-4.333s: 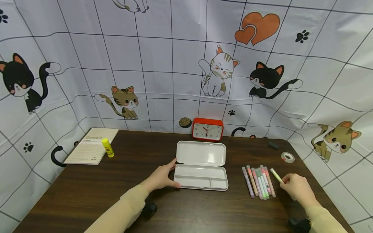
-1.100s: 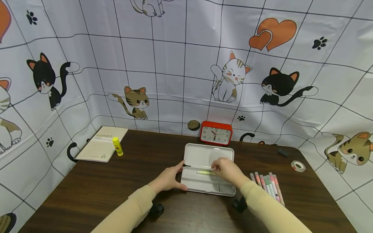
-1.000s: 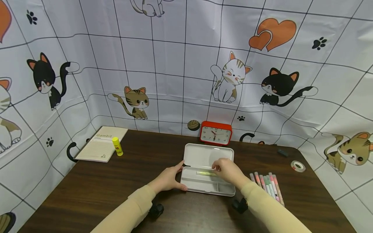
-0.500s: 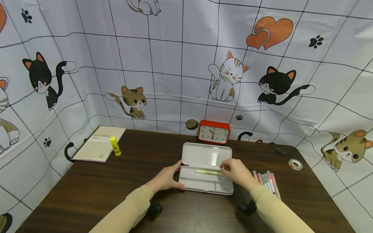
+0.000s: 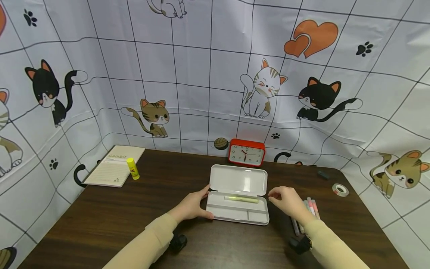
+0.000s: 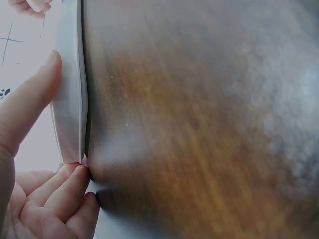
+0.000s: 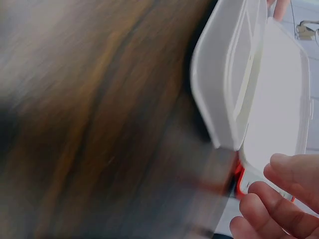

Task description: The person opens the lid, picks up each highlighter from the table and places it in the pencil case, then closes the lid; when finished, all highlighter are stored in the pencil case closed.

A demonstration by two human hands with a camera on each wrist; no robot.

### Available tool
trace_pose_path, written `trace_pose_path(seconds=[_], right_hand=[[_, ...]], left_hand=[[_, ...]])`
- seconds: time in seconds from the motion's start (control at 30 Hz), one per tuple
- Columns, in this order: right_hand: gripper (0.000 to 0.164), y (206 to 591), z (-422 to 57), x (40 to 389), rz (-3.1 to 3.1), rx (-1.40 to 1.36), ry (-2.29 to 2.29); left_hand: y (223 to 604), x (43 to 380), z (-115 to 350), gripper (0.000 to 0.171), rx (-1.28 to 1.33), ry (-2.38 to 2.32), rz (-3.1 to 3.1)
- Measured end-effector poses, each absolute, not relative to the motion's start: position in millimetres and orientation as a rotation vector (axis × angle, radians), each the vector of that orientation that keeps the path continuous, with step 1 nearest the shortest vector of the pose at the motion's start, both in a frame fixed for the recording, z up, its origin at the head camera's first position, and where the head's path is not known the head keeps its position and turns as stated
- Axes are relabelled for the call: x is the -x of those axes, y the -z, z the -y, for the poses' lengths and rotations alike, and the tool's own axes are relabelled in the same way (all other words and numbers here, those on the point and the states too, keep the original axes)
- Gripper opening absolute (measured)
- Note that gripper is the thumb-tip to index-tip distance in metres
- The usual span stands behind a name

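A white pencil case (image 5: 231, 215) lies with its lid raised on the dark table. My left hand (image 5: 189, 205) grips its left end, thumb at the front corner and fingers toward the hinge; in the left wrist view the thumb (image 6: 35, 99) lies along the case's wall. Inside the long rear compartment rests a yellow-green marker (image 5: 242, 199). My right hand (image 5: 289, 201) hovers just off the case's right side, fingers loosely bent with nothing between them, as the right wrist view shows too. Under that wrist lie several capped markers (image 5: 315, 209), partly hidden by the arm.
A red clock (image 5: 246, 152) stands behind the case. Toward the right back are a tape roll (image 5: 340, 189) and a small dark block (image 5: 323, 175). At the left, a yellow glue stick (image 5: 133, 169) stands beside a notebook (image 5: 112, 168).
My right hand brought the yellow-green marker from the right into the case's rear compartment, let it go and drew back rightward. My left hand keeps its grip on the case.
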State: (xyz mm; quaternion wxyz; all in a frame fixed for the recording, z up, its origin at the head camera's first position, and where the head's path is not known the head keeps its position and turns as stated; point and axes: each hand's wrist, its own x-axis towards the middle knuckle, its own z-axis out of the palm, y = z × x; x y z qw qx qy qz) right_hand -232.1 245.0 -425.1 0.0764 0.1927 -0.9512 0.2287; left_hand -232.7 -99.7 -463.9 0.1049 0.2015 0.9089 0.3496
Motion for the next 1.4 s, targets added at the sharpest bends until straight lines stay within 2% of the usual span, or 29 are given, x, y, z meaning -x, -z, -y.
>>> trace_pose_path(seconds=[0.67, 1.4], right_hand=[[0.012, 423.8, -309.9, 205.4, 2.968, -0.350, -0.644], [0.010, 438.7, -360.4, 189.1, 2.997, -0.187, -0.592]], left_hand=[[462.5, 232.4, 99.7, 0.110, -0.618, -1.047, -2.677], [458.9, 230.4, 97.5, 0.109, -0.596, -1.048, -2.671]])
